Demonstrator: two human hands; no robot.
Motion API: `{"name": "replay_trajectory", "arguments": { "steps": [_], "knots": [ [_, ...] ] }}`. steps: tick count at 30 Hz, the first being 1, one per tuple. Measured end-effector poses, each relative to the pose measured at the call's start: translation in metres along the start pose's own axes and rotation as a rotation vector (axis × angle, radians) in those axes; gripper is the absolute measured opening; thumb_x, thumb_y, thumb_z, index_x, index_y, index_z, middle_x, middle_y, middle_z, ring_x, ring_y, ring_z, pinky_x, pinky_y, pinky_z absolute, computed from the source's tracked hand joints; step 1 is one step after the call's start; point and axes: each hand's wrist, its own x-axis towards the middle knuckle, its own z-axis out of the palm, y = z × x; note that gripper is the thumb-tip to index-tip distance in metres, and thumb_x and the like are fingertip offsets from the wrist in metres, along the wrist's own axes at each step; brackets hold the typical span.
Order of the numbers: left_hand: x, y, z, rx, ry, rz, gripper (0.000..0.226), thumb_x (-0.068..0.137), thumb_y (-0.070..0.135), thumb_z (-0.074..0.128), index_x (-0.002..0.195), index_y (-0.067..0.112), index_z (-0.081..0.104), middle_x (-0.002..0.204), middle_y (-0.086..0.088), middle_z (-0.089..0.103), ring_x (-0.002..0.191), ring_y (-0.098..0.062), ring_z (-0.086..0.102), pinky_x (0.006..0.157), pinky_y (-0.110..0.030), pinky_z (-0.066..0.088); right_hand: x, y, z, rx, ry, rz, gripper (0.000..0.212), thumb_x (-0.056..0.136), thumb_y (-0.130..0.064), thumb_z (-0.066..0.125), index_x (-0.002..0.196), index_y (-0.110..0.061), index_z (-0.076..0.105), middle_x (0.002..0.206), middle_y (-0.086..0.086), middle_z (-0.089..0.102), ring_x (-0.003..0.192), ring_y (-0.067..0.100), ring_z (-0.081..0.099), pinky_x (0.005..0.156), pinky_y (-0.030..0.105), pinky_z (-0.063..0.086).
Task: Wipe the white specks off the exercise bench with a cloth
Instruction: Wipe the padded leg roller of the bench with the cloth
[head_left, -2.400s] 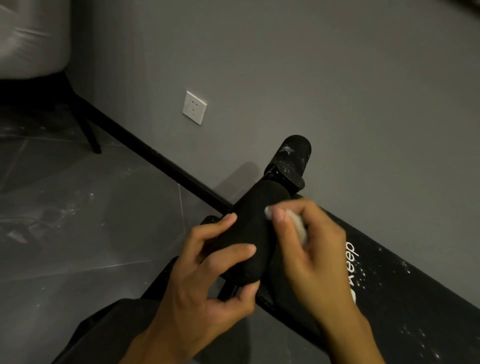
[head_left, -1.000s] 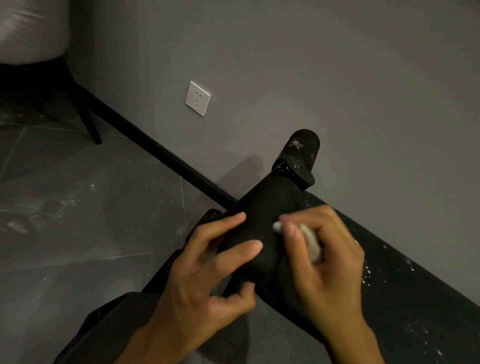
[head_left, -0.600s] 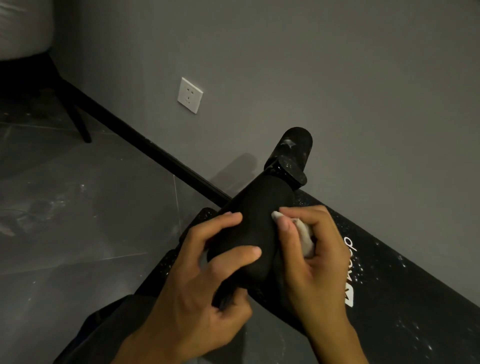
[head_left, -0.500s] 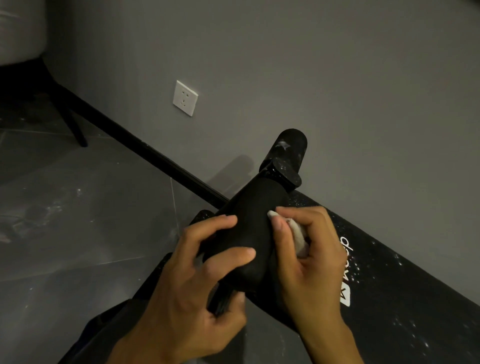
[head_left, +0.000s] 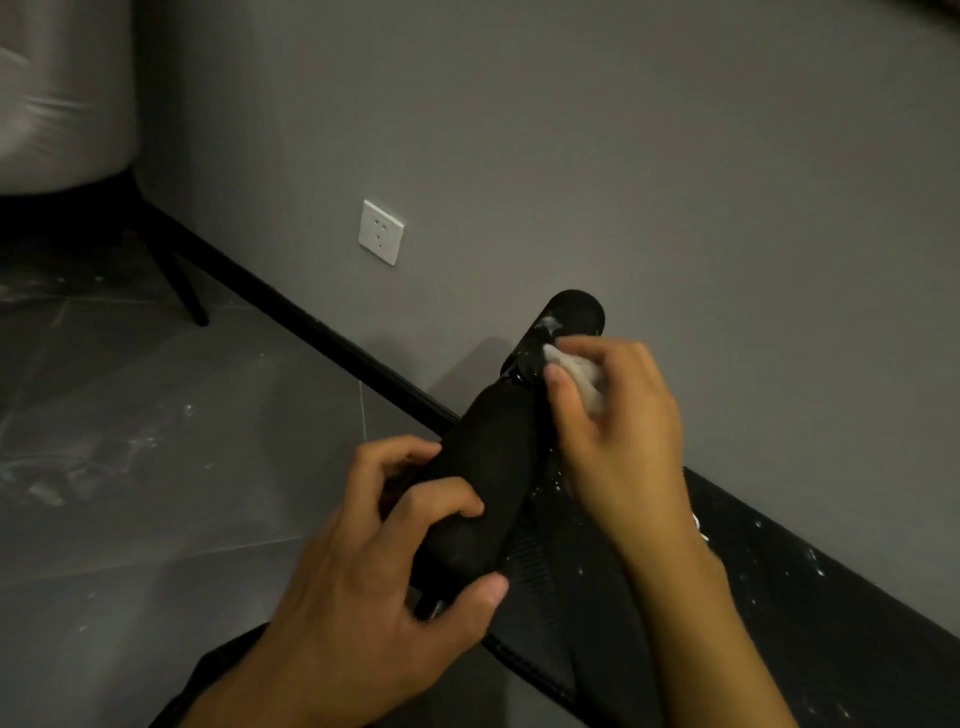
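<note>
- My right hand (head_left: 615, 415) pinches a small crumpled white cloth (head_left: 582, 376) against the speckled black far foam roller (head_left: 563, 325), just above my fingertips.
- My left hand (head_left: 374, 566) wraps the near black padded roller (head_left: 483, 467); I should steady it.
- Short firm strokes would lift specks; the long black bench pad (head_left: 779, 597) below my wrist needs wiping.

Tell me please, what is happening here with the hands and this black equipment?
A person is cleaning an exercise bench. The left hand grips the near black foam roller to steady it. The right hand holds a small white cloth in its fingers and presses it against the far roller, which has a white smear. White specks still dot the bench pad, so the wiping is not finished.
</note>
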Motion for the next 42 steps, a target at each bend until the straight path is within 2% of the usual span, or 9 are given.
{"name": "replay_trajectory", "arguments": {
  "steps": [3,5,9,13,18,22,29,34,42],
  "knots": [
    [0.019,0.017,-0.008,0.059,-0.08,-0.081,0.045,0.082,0.079,0.049,0.119,0.052,0.045,0.129,0.019,0.031,0.106,0.001,0.053,0.07,-0.013,0.048,0.015,0.01,-0.006,-0.008,-0.182,-0.087,0.015,0.101,-0.028,0.059,0.111,-0.022,0.067,0.108,-0.006,0.059,0.096,0.002,0.059,0.082,0.016,0.049],
    [0.032,0.023,-0.007,0.071,-0.155,-0.106,0.04,0.083,0.071,0.051,0.12,0.056,0.046,0.132,0.023,0.026,0.113,0.0,0.05,0.081,-0.016,0.052,0.01,0.015,-0.016,0.052,-0.286,-0.152,0.013,0.101,-0.027,0.057,0.106,-0.023,0.068,0.104,-0.009,0.059,0.096,0.004,0.061,0.08,0.014,0.048],
    [0.034,0.02,-0.005,0.04,-0.235,-0.115,0.029,0.088,0.05,0.054,0.116,0.053,0.054,0.142,0.021,0.019,0.129,-0.004,0.039,0.091,-0.017,0.048,0.027,0.017,-0.007,-0.087,-0.147,-0.118,0.012,0.1,-0.022,0.06,0.106,-0.021,0.069,0.107,-0.003,0.06,0.092,-0.008,0.055,0.079,0.004,0.041],
    [0.029,0.017,-0.006,0.007,-0.248,-0.085,0.026,0.087,0.05,0.053,0.113,0.052,0.054,0.145,0.02,0.017,0.128,-0.008,0.039,0.09,-0.033,0.056,0.022,0.013,-0.012,0.025,-0.252,-0.072,0.015,0.101,-0.023,0.058,0.105,-0.016,0.07,0.101,-0.006,0.063,0.09,0.002,0.061,0.075,0.008,0.043],
    [0.032,0.015,-0.005,0.02,-0.223,-0.096,0.028,0.082,0.054,0.046,0.108,0.05,0.055,0.143,0.017,0.022,0.128,-0.01,0.041,0.086,-0.035,0.058,0.012,0.004,-0.021,-0.04,-0.291,-0.054,0.019,0.098,-0.023,0.063,0.116,-0.02,0.067,0.106,-0.013,0.061,0.096,-0.002,0.061,0.08,0.01,0.048],
    [0.03,0.016,-0.004,0.005,-0.22,-0.127,0.03,0.079,0.055,0.046,0.107,0.051,0.055,0.141,0.02,0.021,0.129,-0.009,0.04,0.085,-0.037,0.058,0.033,-0.003,-0.004,-0.135,-0.27,-0.082,0.02,0.098,-0.025,0.064,0.116,-0.017,0.066,0.113,-0.002,0.062,0.095,0.007,0.06,0.082,0.01,0.047],
    [0.027,0.016,0.0,-0.037,-0.174,-0.149,0.024,0.083,0.04,0.064,0.106,0.048,0.063,0.139,0.023,0.025,0.13,0.011,0.034,0.087,-0.006,0.046,0.016,0.011,-0.03,-0.119,-0.352,-0.253,0.01,0.101,-0.025,0.059,0.105,-0.02,0.066,0.102,-0.005,0.056,0.084,0.003,0.055,0.073,0.012,0.043],
    [0.029,0.023,-0.002,-0.02,-0.19,-0.203,0.025,0.081,0.036,0.068,0.102,0.049,0.066,0.138,0.026,0.026,0.133,0.01,0.035,0.095,-0.004,0.038,0.025,0.003,-0.015,-0.115,-0.334,-0.331,0.016,0.102,-0.025,0.057,0.11,-0.016,0.067,0.107,-0.004,0.054,0.089,0.013,0.059,0.075,0.036,0.056],
    [0.048,0.047,-0.017,0.158,-0.426,-0.311,0.029,0.087,0.033,0.067,0.104,0.053,0.054,0.134,0.029,0.017,0.094,0.009,0.054,0.071,-0.016,0.048,0.014,0.021,-0.016,-0.013,-0.255,-0.278,0.018,0.102,-0.029,0.055,0.111,-0.021,0.069,0.108,-0.012,0.051,0.088,0.002,0.056,0.076,0.018,0.051]
  ]
}}
